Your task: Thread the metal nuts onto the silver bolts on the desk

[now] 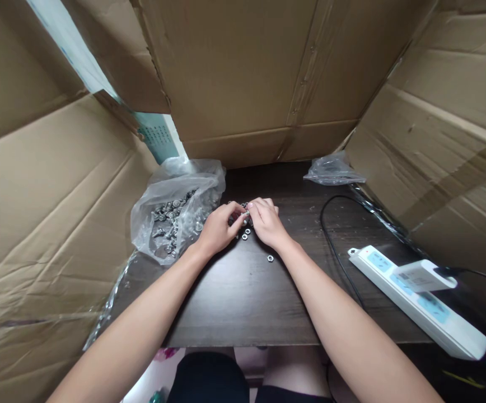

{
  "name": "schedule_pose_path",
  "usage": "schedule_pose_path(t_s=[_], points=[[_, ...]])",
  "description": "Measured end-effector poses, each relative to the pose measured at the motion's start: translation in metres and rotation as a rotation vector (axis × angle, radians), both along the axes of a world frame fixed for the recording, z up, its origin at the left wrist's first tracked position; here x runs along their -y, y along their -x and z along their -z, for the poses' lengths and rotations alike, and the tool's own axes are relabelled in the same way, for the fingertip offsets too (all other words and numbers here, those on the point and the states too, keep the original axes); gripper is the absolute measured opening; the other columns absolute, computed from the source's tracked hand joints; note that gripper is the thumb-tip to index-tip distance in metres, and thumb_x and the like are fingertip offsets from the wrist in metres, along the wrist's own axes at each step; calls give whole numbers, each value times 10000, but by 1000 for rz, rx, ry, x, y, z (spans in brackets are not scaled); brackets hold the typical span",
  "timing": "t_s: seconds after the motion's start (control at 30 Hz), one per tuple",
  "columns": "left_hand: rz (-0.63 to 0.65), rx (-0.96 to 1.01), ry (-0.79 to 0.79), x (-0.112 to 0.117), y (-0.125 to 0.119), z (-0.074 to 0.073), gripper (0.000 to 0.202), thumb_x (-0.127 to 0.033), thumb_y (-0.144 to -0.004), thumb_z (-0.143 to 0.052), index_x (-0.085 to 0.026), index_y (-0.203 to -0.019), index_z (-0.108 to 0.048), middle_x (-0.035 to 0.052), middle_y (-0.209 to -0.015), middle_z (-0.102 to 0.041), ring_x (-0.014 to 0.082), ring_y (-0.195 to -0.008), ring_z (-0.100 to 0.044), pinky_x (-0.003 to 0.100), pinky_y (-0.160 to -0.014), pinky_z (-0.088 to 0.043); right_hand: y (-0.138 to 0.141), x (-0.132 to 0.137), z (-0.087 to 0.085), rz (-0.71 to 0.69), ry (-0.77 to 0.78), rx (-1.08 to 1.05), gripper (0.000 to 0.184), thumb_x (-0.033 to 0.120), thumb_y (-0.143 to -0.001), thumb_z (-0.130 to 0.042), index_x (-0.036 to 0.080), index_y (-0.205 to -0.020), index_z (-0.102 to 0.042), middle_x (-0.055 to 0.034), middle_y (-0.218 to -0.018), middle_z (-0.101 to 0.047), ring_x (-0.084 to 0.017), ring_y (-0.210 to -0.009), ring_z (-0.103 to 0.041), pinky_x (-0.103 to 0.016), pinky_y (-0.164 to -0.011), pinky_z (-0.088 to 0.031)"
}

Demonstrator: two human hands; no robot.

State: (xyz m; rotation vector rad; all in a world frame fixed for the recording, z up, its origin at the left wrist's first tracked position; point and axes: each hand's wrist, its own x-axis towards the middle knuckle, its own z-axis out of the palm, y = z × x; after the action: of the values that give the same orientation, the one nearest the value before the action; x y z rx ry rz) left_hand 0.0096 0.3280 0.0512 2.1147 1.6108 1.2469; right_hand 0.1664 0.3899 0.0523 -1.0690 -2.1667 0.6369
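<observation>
My left hand and my right hand meet near the middle of the dark table. Fingers of both are pinched around a small silvery metal piece; whether it is a bolt, a nut or both cannot be made out. Several metal nuts lie around and partly behind the hands. One nut rests just below the fingertips, and another nut lies apart, near my right wrist. Left of my left hand, a clear plastic bag stands open with many metal bolts inside.
Cardboard walls enclose the table at the back and sides. A crumpled plastic bag lies at the back right. On the right is a white power strip with a plugged-in adapter and a black cable.
</observation>
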Motion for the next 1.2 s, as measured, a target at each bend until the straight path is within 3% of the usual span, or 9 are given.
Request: schedule_pose_path(t_s=[1.2], points=[[-41,40,37,-2,3,0,76,-260,-944,-603,-197,-961,-641,22,-860,-704,164,-786,-648,276,-704,-483,-1,2,-3,-16,30,5,237,273,-1043,-422,226,-885,-593,-49,-1086,-692,-268,-1146,-493,-426,-952,-319]])
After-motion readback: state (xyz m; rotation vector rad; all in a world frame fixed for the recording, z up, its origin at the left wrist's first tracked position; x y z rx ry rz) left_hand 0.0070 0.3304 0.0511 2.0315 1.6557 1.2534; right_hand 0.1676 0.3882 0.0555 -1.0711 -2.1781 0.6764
